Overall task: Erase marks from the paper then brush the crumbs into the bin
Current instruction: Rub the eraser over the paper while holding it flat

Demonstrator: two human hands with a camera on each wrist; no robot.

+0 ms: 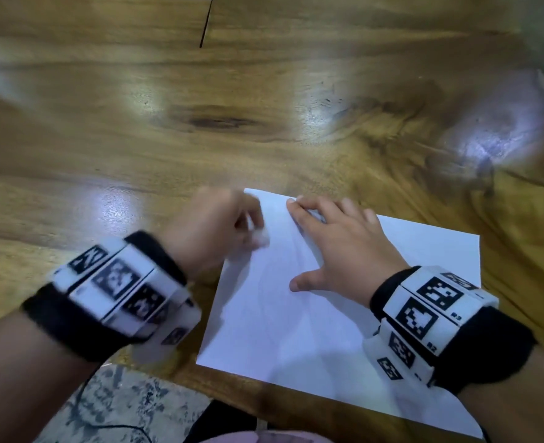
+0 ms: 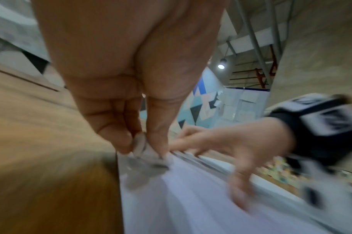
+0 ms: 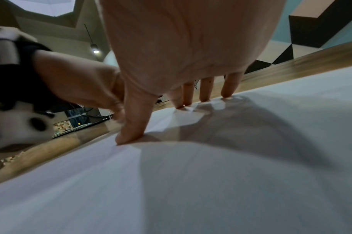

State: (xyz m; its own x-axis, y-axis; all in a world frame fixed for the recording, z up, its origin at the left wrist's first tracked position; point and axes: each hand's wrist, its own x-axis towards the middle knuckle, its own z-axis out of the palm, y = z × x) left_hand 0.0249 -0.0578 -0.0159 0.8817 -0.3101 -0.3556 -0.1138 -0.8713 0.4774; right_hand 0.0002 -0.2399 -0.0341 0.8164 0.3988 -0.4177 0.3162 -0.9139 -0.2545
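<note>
— White paper (image 1: 338, 318) flat on a varnished wooden table (image 1: 264, 132), near the front edge, slightly askew.

— And the right hand (image 1: 344, 247)?

— Spread wide on the upper half of the sheet, palm down. Fingertips (image 3: 228, 93) pressed to the paper close to its far edge, thumb (image 3: 131, 129) planted apart from them. Nothing gripped; fingers straight.

— Left hand (image 1: 210, 231)?

— Blurred. Curled at the sheet's upper left corner, thumb and fingers pinching a small whitish eraser (image 2: 143, 147). From the left wrist view, eraser's lower end down at the paper's left edge, smeared by motion; exact contact hard to tell.

— Marks on the sheet?

— Faint grey curved lines down the middle, barely readable. Crumbs too small to make out.

— Anything else around?

— Black bands with white tag blocks on both wrists (image 1: 424, 311). A dark knot in the wood grain (image 1: 216, 121) well beyond the paper. Speckled floor (image 1: 114, 401) below the table edge, with a thin black cable (image 1: 117, 426) across it. Patterned wall panels in blue, black and white (image 2: 201, 102) in the background.
</note>
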